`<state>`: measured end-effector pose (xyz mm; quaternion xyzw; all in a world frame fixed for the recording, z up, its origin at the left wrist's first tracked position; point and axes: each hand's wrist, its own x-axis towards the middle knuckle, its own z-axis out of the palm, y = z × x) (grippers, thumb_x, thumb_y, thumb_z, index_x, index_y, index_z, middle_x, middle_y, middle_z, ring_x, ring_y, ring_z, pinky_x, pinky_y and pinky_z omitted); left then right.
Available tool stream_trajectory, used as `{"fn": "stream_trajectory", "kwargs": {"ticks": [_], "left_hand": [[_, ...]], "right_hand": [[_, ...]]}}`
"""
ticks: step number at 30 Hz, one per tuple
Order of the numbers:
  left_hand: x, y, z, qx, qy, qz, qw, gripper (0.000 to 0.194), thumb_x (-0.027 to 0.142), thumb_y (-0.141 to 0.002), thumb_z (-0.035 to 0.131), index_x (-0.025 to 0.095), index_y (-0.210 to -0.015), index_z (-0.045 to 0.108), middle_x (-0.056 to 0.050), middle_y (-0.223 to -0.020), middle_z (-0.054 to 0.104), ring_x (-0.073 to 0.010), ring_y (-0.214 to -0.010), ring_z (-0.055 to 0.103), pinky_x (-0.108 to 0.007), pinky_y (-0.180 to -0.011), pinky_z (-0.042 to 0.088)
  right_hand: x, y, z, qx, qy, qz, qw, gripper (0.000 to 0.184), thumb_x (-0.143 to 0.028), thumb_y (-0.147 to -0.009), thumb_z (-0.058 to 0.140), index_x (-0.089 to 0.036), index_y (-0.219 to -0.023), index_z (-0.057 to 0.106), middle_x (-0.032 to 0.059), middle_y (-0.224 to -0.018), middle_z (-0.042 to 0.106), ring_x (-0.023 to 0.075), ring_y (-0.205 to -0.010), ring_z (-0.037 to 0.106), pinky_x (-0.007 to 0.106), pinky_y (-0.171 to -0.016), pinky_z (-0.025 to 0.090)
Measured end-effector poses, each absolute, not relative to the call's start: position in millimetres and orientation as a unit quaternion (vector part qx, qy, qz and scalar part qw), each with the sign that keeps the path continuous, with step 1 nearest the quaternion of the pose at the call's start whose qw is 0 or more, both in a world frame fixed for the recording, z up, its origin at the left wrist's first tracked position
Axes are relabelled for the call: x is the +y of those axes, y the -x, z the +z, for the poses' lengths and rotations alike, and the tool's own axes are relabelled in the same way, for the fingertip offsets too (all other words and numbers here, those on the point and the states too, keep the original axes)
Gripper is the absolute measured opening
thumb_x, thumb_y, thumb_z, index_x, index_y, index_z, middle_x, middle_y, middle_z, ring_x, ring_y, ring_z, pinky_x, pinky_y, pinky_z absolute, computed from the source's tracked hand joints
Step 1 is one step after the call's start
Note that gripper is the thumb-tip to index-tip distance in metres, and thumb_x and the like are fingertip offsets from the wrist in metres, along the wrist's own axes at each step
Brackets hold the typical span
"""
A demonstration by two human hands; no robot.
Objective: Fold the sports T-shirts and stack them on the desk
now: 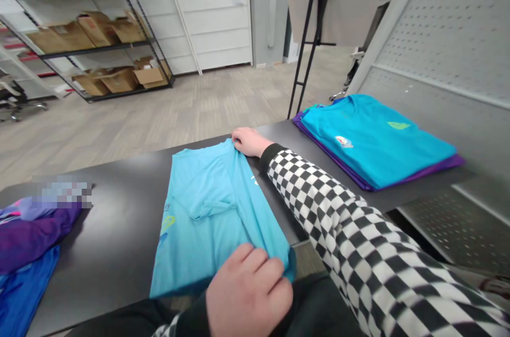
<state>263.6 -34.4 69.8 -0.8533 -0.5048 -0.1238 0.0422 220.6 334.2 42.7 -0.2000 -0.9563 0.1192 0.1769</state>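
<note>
A light blue T-shirt [199,230] lies partly folded on the dark table, its sleeve turned in across the middle and its lower end hanging over the near edge. At the shirt's far right corner, my right hand [252,142] pinches the fabric. My left hand [250,292] is closed at the near end of the shirt, knuckles up, with the cloth running under its fingers. The fingertips of the left hand are hidden from view.
To the right sits a stack of folded T-shirts [370,140], bright blue over purple. Crumpled purple and blue clothes [35,241] lie on the table [115,230] at the left. Beyond stand a shelf with cardboard boxes [95,28], a black easel stand [308,55] and a perforated panel [450,44].
</note>
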Motion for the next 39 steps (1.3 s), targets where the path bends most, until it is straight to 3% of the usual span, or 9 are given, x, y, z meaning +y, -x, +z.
{"fn": "stream_trajectory", "kwargs": {"ticks": [4,7,9,13,17,21,28,36,39], "left_hand": [[-89,-241,28,-0.52,0.843,-0.14,0.019,0.019,0.011,-0.1,0.064,0.024,-0.086,0.065,-0.004,-0.088,0.073,-0.0218,-0.076,0.063,-0.041,-0.069,0.047],[-121,-234,-12,-0.568,0.789,-0.214,-0.09,0.017,0.011,-0.097,0.067,0.025,-0.089,0.066,-0.002,-0.088,0.074,-0.0201,-0.076,0.067,-0.036,-0.068,0.052],[-131,-240,-34,-0.625,0.692,-0.284,-0.224,0.017,0.015,-0.096,0.069,0.027,-0.106,0.072,-0.003,-0.096,0.077,-0.0178,-0.074,0.07,-0.03,-0.064,0.055],[-119,-266,-50,-0.712,0.422,-0.409,-0.385,0.055,0.042,-0.094,0.078,0.022,-0.144,0.066,-0.014,-0.124,0.08,-0.0158,-0.069,0.071,-0.027,-0.059,0.058],[-98,-281,-33,-0.734,0.253,-0.435,-0.456,0.067,0.076,-0.097,0.068,0.016,-0.125,0.074,-0.007,-0.073,0.077,-0.0124,-0.045,0.052,-0.023,-0.043,0.037],[-102,-279,-19,-0.753,0.215,-0.478,-0.398,0.074,0.09,-0.088,0.068,0.017,-0.094,0.078,-0.004,-0.055,0.066,-0.0133,-0.043,0.052,-0.022,-0.042,0.037],[-102,-278,-13,-0.77,0.212,-0.49,-0.348,0.081,0.088,-0.084,0.075,0.015,-0.116,0.087,-0.004,-0.056,0.07,-0.0166,-0.044,0.059,-0.025,-0.044,0.049],[-92,-279,-5,-0.755,0.235,-0.488,-0.369,0.069,0.086,-0.089,0.072,0.018,-0.086,0.081,-0.003,-0.055,0.064,-0.0144,-0.046,0.054,-0.024,-0.044,0.043],[-107,-275,4,-0.752,0.257,-0.519,-0.315,0.062,0.082,-0.092,0.071,0.022,-0.081,0.076,-0.003,-0.062,0.063,-0.017,-0.056,0.059,-0.025,-0.053,0.053]], "right_hand": [[335,-220,43,-0.956,0.2,0.121,0.177,0.024,-0.016,-0.1,0.058,-0.02,-0.11,0.079,0.0109,-0.124,0.077,0.0286,-0.117,0.067,0.039,-0.1,0.049],[335,-220,43,-0.955,0.204,0.122,0.176,0.024,-0.016,-0.1,0.058,-0.02,-0.11,0.079,0.0108,-0.125,0.077,0.0291,-0.117,0.067,0.039,-0.1,0.05],[335,-220,43,-0.956,0.204,0.122,0.175,0.024,-0.015,-0.098,0.059,-0.021,-0.108,0.079,0.0103,-0.124,0.078,0.029,-0.116,0.067,0.039,-0.1,0.05],[335,-219,42,-0.954,0.203,0.123,0.182,0.023,-0.013,-0.096,0.06,-0.021,-0.105,0.079,0.0097,-0.123,0.078,0.0287,-0.116,0.068,0.038,-0.102,0.051],[337,-219,38,-0.953,0.201,0.125,0.192,0.024,-0.01,-0.095,0.06,-0.022,-0.104,0.079,0.0096,-0.127,0.079,0.0292,-0.122,0.069,0.039,-0.107,0.051],[340,-218,36,-0.954,0.196,0.122,0.194,0.023,-0.011,-0.095,0.06,-0.022,-0.103,0.079,0.0095,-0.127,0.079,0.0291,-0.121,0.07,0.038,-0.105,0.052],[338,-220,39,-0.956,0.187,0.124,0.188,0.024,-0.011,-0.095,0.059,-0.02,-0.105,0.079,0.0107,-0.121,0.078,0.0279,-0.112,0.07,0.036,-0.1,0.051],[340,-220,39,-0.958,0.186,0.12,0.184,0.025,-0.012,-0.095,0.059,-0.018,-0.106,0.08,0.0112,-0.12,0.079,0.027,-0.108,0.069,0.035,-0.096,0.05],[341,-219,38,-0.958,0.186,0.125,0.181,0.025,-0.012,-0.095,0.059,-0.019,-0.107,0.08,0.0108,-0.122,0.079,0.0271,-0.111,0.068,0.035,-0.099,0.05]]}}
